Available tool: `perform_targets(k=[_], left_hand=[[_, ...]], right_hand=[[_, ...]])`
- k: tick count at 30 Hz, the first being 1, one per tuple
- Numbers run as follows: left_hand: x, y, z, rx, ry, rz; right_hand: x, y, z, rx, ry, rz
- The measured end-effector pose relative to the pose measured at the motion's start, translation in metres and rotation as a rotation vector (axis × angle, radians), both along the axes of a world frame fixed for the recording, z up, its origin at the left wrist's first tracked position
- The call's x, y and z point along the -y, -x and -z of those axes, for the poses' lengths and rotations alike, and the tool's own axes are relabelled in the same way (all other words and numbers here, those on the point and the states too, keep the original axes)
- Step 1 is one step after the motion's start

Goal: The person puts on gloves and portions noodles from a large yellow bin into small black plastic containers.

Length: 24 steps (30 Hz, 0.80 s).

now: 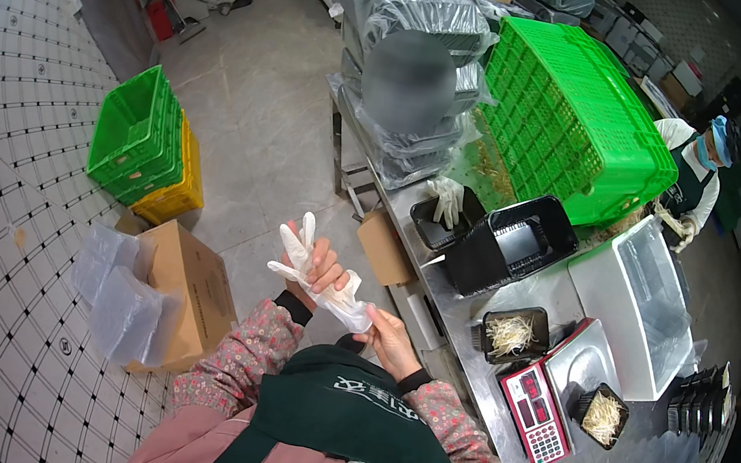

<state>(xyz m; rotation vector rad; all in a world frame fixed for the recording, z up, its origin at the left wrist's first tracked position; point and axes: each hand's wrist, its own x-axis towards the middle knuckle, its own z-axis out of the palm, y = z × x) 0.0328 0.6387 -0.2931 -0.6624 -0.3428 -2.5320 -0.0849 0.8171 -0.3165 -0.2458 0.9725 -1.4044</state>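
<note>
A thin white disposable glove (337, 304) is stretched between my two bare hands, in front of the dark green apron (342, 390). My left hand (321, 269) grips it around the middle, and the glove's fingers stick out past the hand at the upper left. With thumb and fingertips, my right hand (392, 343) pinches the cuff end. To the right on the steel table (513, 435), another white glove (449, 201) lies over a black plastic tray (420, 224). Beside that tray is a stack of black trays (484, 263).
Bean sprouts (510, 334) fill a tray near a red-and-white digital scale (535, 413); another sprout tray (603, 418) sits on its pan. Behind are a white bin (613, 311), a large green crate (569, 118) and a co-worker (697, 170). Floor crates (140, 146) and a cardboard box (188, 296) stand left.
</note>
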Motion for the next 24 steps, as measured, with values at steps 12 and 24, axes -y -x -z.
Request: perform_targets(k=[12, 24], left_hand=[[-0.011, -0.020, 0.056, 1.344, 0.427, -0.929], [-0.069, 0.020, 0.024, 1.248, 0.679, -0.722]], right_hand=[[0.007, 0.028, 0.004, -0.234, 0.110, 0.408], [0.013, 0.001, 0.029, -0.588, 0.141, 0.222]])
